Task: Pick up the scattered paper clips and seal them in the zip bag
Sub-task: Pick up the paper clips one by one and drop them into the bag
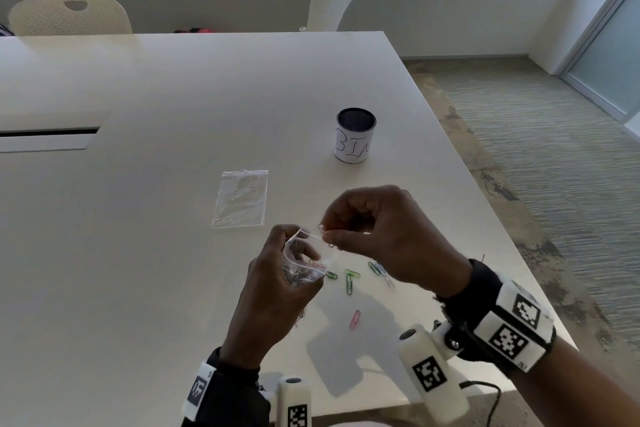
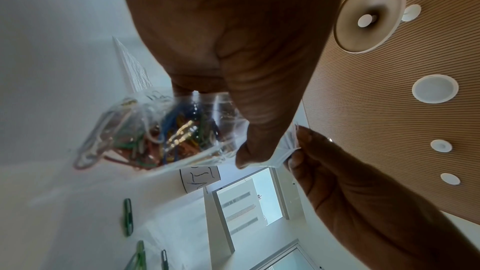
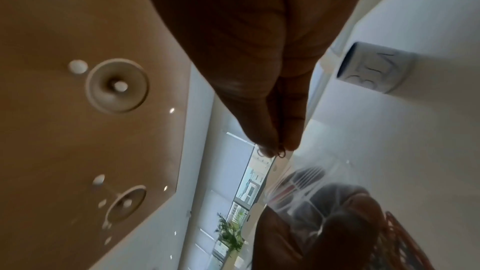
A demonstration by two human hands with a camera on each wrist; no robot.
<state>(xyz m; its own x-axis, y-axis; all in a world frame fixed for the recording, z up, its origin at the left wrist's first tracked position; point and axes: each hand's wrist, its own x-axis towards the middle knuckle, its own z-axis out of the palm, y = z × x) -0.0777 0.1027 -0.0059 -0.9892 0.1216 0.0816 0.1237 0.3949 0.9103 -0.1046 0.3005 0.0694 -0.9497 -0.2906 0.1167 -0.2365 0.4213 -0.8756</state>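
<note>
1. One white table [image 1: 173, 97] is carrying everything; two white chairs [image 1: 69, 15] are standing at its far edge, at 11 and 12 o'clock.
2. Two hands are working above the near edge. The left hand [image 1: 266, 295] is gripping the filled zip bag [image 1: 303, 269], fingers curled round it, thumb pressing the mouth. The right hand [image 1: 377, 232] is pinching the bag's opposite lip together with a reddish clip [image 1: 321, 227], fingertips closed tight.
3. One mesh cup [image 1: 355, 134], paper-wrapped and hand-lettered, is standing upright at 1 o'clock from the hands, well apart.
4. Two zip bags in all: the held one, and a spare bag [image 1: 240, 199] lying flat at 11 o'clock, holding no clips that I can make out.
5. The held bag is holding a dense tangle of coloured clips [image 2: 166, 137]; count cannot be told.
6. Loose paper clips [image 1: 349, 282] are lying on the table at 5 o'clock from the bag, under the right hand: about three green, one pale blue, one pink [image 1: 355, 318] nearest the edge.
</note>
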